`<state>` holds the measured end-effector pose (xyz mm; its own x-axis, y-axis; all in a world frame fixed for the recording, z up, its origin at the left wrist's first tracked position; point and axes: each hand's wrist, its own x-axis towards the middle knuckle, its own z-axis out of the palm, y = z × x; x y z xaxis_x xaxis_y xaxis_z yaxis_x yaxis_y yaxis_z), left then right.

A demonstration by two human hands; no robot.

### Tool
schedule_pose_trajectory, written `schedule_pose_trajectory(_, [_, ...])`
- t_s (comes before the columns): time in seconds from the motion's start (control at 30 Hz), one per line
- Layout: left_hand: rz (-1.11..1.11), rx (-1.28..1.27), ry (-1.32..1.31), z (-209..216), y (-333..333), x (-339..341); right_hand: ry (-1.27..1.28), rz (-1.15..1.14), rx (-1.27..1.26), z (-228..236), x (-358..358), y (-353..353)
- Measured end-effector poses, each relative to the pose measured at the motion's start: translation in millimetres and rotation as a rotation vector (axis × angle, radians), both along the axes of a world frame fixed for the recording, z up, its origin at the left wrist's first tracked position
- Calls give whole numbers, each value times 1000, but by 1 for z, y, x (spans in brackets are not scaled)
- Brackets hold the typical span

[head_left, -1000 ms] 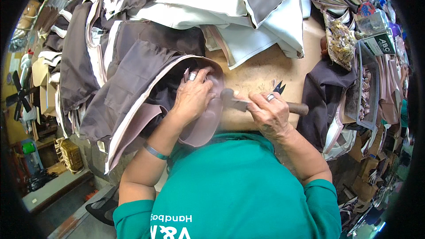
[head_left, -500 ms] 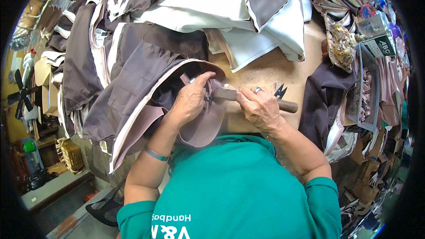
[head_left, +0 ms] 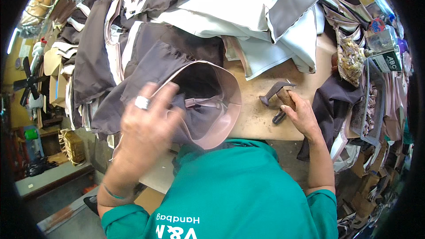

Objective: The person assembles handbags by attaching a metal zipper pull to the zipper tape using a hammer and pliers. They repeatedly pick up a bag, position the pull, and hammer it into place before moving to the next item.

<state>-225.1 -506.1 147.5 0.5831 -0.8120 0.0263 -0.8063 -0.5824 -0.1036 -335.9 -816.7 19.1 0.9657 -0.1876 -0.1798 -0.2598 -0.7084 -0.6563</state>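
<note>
A bag body [head_left: 229, 102] of dark brown cloth with a pinkish-beige rim lies at the table's front edge, its round mouth toward me. Inside the mouth a pinkish strap tab [head_left: 201, 102] crosses the dark lining. My left hand [head_left: 148, 124], blurred by motion and wearing a wide silver ring, is over the left side of that mouth with its fingers apart; nothing shows in them. To the right of the bag, my right hand [head_left: 303, 114] grips the wooden handle of a hammer [head_left: 274, 92] with a dark curved head. Beside this hand lies a black tool [head_left: 279, 117], partly hidden.
White bag panels [head_left: 239, 4] are heaped at the back of the table [head_left: 252, 124]. Dark cloth pieces [head_left: 95, 57] pile up on the left. Rightward are a dark cloth [head_left: 330, 93], a grey basket [head_left: 374, 106] of scraps and a clear bag [head_left: 349, 57] of small bits.
My left hand has come out of the bag's mouth and moved left, toward me. My right hand has drawn the hammer away from the rim to the right and turned it.
</note>
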Motion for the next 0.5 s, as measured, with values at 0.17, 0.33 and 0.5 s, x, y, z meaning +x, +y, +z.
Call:
schedule_pose_trajectory(0.17, [366, 57, 646, -14, 68, 49, 47, -108, -28, -1, 3, 0])
schedule_pose_trajectory(0.33, [605, -707, 1122, 4, 72, 60, -81, -73, -317, 1, 3, 13])
schedule_pose_trajectory(0.5, [404, -776, 1113, 13, 15, 57, -909, 396, 4, 96, 51, 108])
